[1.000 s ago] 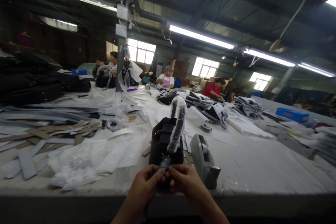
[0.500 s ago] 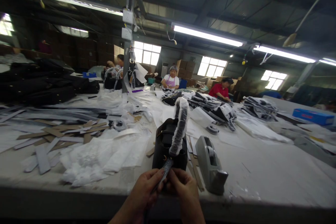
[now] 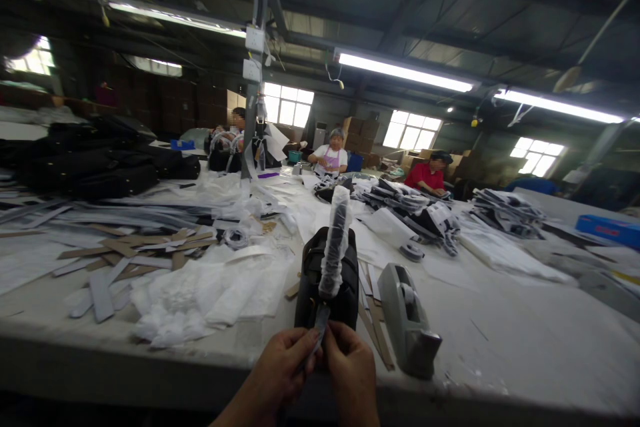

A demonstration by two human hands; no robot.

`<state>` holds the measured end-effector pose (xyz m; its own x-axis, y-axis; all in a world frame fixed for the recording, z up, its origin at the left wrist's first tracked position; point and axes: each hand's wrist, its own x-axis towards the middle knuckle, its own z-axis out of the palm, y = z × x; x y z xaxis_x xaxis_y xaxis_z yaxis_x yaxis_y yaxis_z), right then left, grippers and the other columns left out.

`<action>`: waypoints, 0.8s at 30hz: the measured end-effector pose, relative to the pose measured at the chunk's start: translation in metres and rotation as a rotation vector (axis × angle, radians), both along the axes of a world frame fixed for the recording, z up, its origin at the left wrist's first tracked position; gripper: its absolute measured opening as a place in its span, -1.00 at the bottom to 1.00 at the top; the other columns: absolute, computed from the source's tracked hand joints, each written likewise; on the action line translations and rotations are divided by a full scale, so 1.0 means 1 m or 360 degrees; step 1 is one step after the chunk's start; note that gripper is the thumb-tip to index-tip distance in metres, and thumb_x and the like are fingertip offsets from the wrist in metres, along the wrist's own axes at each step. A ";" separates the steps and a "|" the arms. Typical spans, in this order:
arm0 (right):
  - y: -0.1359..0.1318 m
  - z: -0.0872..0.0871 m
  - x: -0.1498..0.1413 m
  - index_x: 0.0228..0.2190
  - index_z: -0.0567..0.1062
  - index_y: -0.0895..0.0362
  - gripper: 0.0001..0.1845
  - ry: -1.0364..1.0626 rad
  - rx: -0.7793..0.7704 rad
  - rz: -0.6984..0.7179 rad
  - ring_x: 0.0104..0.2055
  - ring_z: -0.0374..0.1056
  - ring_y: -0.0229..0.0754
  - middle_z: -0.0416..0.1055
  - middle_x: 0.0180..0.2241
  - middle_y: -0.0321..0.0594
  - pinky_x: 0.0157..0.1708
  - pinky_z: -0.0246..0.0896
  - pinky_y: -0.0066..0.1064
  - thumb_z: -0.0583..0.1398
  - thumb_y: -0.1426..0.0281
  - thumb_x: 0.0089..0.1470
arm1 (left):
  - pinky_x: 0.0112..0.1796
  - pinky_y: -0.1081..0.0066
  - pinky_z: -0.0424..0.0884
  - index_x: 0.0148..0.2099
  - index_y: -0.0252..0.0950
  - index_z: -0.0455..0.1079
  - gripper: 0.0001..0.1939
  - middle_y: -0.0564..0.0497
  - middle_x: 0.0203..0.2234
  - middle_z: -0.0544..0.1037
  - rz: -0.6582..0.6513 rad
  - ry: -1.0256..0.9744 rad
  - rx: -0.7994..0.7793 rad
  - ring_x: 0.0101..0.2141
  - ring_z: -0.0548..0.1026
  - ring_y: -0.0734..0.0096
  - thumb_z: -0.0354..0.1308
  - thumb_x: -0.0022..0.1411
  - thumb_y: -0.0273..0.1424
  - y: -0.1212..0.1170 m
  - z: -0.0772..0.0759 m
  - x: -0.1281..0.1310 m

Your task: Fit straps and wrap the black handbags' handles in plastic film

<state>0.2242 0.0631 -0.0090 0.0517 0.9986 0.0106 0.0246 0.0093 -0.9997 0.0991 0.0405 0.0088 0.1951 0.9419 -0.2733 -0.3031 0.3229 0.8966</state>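
Observation:
A black bag (image 3: 306, 300) stands at the front edge of the table, its raised handle (image 3: 336, 250) wrapped in clear plastic film. From the base of the handle a grey strap (image 3: 321, 320) runs down toward me. My left hand (image 3: 285, 363) is closed, pinching this strap between thumb and fingers. Right beside it, my right hand (image 3: 350, 360) is closed too, with thumb and fingertips at the strap's right edge. The lower end of the strap is hidden behind my left hand.
A grey tape dispenser (image 3: 407, 320) stands right of the bag. Thin white sheets (image 3: 210, 287) and cardboard strips (image 3: 120, 253) lie to the left. Black bags (image 3: 95, 160) are heaped farther left. Across the table, several people work near piles of wrapped parts (image 3: 410, 203).
The wrapped handle now appears straighter, and its bent top no longer shows. Both hands keep their grip on the strap. The whole view has shifted slightly.

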 end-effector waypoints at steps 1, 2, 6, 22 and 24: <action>-0.001 0.002 0.000 -0.42 0.65 0.19 -0.60 -0.0045 0.0008 0.0003 -0.36 0.49 0.03 0.59 -0.44 -0.07 -0.40 0.36 -0.37 0.27 0.10 -0.11 | -0.77 0.58 -0.13 -0.47 -0.29 0.31 -0.44 0.26 -0.75 0.22 0.0000 0.0006 0.0003 -0.82 -0.02 0.75 0.28 -0.08 0.14 0.000 -0.001 0.000; -0.001 0.004 0.000 -0.43 0.64 0.18 -0.62 -0.0099 0.0020 0.0004 -0.38 0.49 0.01 0.59 -0.47 -0.09 -0.42 0.34 -0.39 0.26 0.11 -0.10 | -0.78 0.58 -0.13 -0.48 -0.29 0.31 -0.43 0.26 -0.74 0.23 -0.0006 0.0008 0.0011 -0.82 -0.02 0.75 0.28 -0.08 0.15 0.000 -0.001 0.000; -0.003 0.012 -0.001 -0.54 0.59 0.16 -0.65 -0.0348 0.0060 0.0030 -0.59 0.36 -0.13 0.50 -0.62 -0.18 -0.61 0.16 -0.44 0.19 0.14 -0.04 | -0.78 0.58 -0.12 -0.47 -0.30 0.32 -0.41 0.21 -0.72 0.31 -0.0030 -0.0019 0.0061 -0.82 0.00 0.75 0.24 -0.07 0.18 -0.002 -0.002 -0.001; -0.001 0.013 0.001 -0.46 0.62 0.24 -0.46 0.0582 -0.0349 0.0470 -0.75 -0.08 -0.50 0.31 -0.71 -0.37 -0.74 -0.07 -0.61 0.40 -0.02 -0.21 | -0.76 0.58 -0.16 -0.43 -0.31 0.34 -0.43 0.24 -0.72 0.28 0.0030 -0.0114 0.0051 -0.81 -0.02 0.75 0.25 -0.05 0.16 -0.004 -0.005 -0.003; -0.003 0.014 0.003 -0.26 0.63 0.28 -0.38 0.1015 -0.0584 0.0635 -0.74 -0.20 -0.57 0.31 -0.67 -0.41 -0.74 -0.06 -0.69 0.42 0.00 -0.19 | -0.75 0.59 -0.17 -0.43 -0.30 0.32 -0.45 0.26 -0.73 0.25 0.0037 -0.0164 0.0023 -0.79 -0.05 0.76 0.26 -0.02 0.13 -0.006 -0.006 -0.002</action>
<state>0.2276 0.0601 0.0048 -0.4208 0.8775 -0.2302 -0.4830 -0.4315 -0.7619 0.0975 0.0350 0.0024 0.1996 0.9503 -0.2391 -0.4013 0.3019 0.8648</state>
